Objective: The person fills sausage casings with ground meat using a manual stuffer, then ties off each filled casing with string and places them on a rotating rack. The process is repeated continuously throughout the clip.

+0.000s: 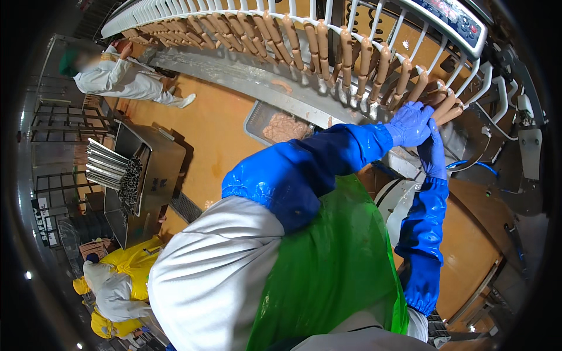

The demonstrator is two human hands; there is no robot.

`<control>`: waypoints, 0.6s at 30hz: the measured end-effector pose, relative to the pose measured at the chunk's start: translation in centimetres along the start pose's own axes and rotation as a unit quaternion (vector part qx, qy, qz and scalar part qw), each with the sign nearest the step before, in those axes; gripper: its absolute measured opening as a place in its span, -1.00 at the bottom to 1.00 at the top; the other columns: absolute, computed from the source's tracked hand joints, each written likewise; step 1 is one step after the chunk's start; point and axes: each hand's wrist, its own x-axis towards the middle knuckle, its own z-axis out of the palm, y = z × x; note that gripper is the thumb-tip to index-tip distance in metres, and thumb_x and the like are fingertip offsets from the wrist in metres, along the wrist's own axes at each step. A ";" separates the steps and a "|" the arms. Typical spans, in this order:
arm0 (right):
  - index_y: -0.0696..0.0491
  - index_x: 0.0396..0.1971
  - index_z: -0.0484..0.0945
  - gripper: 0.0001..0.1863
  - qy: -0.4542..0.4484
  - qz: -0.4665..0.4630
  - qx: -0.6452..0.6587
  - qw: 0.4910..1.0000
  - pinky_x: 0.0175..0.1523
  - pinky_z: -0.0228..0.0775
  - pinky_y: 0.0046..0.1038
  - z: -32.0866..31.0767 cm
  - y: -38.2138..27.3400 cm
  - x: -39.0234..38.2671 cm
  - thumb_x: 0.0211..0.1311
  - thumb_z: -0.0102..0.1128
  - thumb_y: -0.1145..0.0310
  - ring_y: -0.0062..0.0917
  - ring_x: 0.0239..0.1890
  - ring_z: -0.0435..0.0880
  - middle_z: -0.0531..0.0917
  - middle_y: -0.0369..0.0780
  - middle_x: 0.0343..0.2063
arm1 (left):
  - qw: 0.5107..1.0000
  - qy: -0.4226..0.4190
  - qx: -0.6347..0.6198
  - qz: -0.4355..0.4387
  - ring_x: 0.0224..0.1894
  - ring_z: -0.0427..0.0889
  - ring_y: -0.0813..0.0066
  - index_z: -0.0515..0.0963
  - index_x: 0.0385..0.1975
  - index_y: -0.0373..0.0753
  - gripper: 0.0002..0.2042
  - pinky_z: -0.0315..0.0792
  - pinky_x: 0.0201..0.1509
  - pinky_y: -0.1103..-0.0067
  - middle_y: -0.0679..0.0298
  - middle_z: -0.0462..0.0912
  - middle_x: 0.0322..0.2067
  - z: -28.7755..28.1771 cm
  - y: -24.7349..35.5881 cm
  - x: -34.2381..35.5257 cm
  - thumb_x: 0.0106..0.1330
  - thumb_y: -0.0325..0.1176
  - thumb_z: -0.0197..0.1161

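Observation:
Linked sausages (322, 47) hang in loops along a curved rail of white hooks (304, 19). Both my hands, in purple-blue gloves, are close together at the rail's right end. My left hand (410, 124) has its fingers curled against the nearest sausage links (448, 108). Just beside and below it, my right hand (432, 153) is closed at the same links, its fingers partly hidden by the left hand. The ends of several links stick out beyond my fingers to the right.
A metal trough (228, 71) runs under the rail. A grey tub (253, 124) holds pinkish meat. A control panel (453, 22) sits at upper right. At left stands a steel cart (157, 169) with metal rods. A person in white (120, 76) works by the rail's far end; others in yellow (130, 266) are lower left.

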 end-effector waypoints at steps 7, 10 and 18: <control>0.14 -0.29 0.59 -0.63 0.019 0.002 -0.437 0.899 -0.37 0.23 -0.62 1.1 -1.0 1.4 0.30 0.27 0.08 -0.72 -0.50 0.42 0.53 -0.34 -0.52 | 0.985 -0.067 -0.081 0.136 -0.19 0.63 -0.12 0.59 -0.20 -0.28 -0.69 0.48 -0.09 0.16 -0.11 0.63 -0.31 0.7 -8.4 -1.3 0.43 -0.30 -0.13; 0.12 -0.33 0.61 -0.63 0.071 -0.062 -0.358 0.929 -0.42 0.15 -0.64 1.1 0.8 1.1 0.26 0.32 0.06 -0.76 -0.52 0.38 0.51 -0.40 -0.55 | 0.983 -0.152 0.000 0.105 -0.23 0.64 -0.08 0.60 -0.35 -0.32 -0.72 0.47 -0.13 0.17 -0.09 0.63 -0.34 -4.2 -11.6 -4.7 0.36 -0.28 -0.02; 0.12 -0.28 0.59 -0.71 0.111 -0.123 -0.272 0.948 -0.25 0.24 -0.62 0.2 1.5 -1.6 0.34 0.25 0.16 -0.70 -0.39 0.43 0.53 -0.37 -0.46 | 0.986 -0.148 -0.056 -0.058 0.09 0.52 -0.17 0.35 0.27 -0.33 -0.30 0.37 0.23 0.20 -0.19 0.50 0.08 -10.3 -8.1 -7.3 0.32 0.12 0.15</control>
